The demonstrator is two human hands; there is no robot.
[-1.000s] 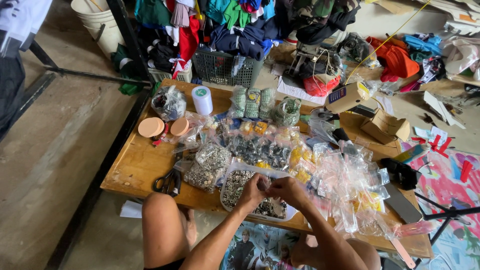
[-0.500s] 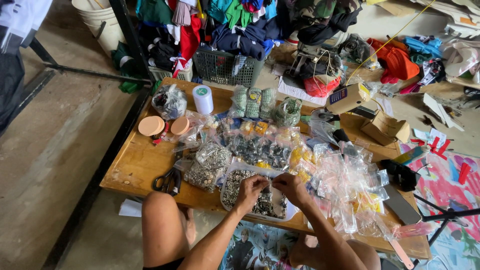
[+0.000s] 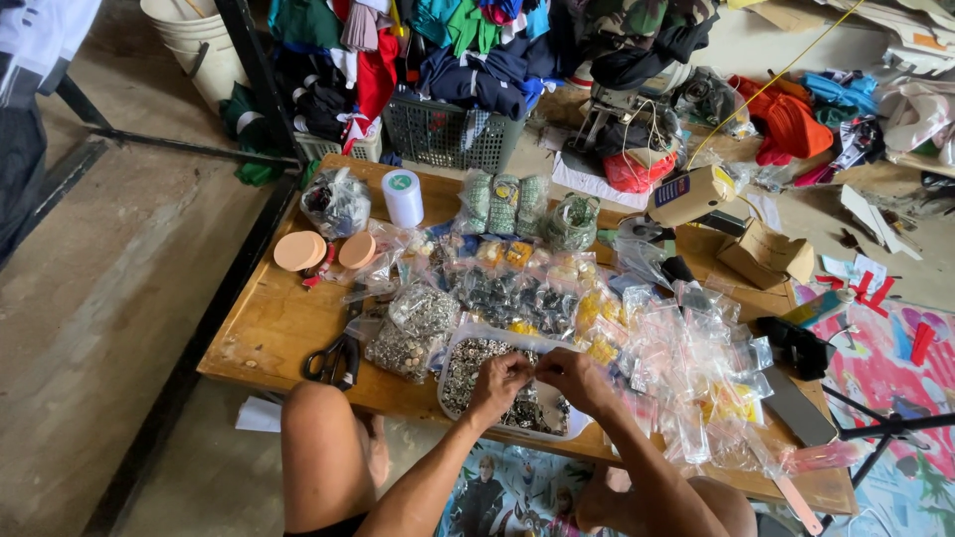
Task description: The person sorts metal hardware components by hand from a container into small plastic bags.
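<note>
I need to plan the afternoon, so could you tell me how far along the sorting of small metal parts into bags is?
Done: many filled small clear bags lie on the low table. In hand: left hand and right hand meet over the white tray. Left: the tray looks well stocked.

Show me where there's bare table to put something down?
Bare wood shows at the table's left edge, between the orange lids and scissors. A smaller patch lies behind the cardboard box. The middle, around the tray and both hands, is packed with small bags.
</note>
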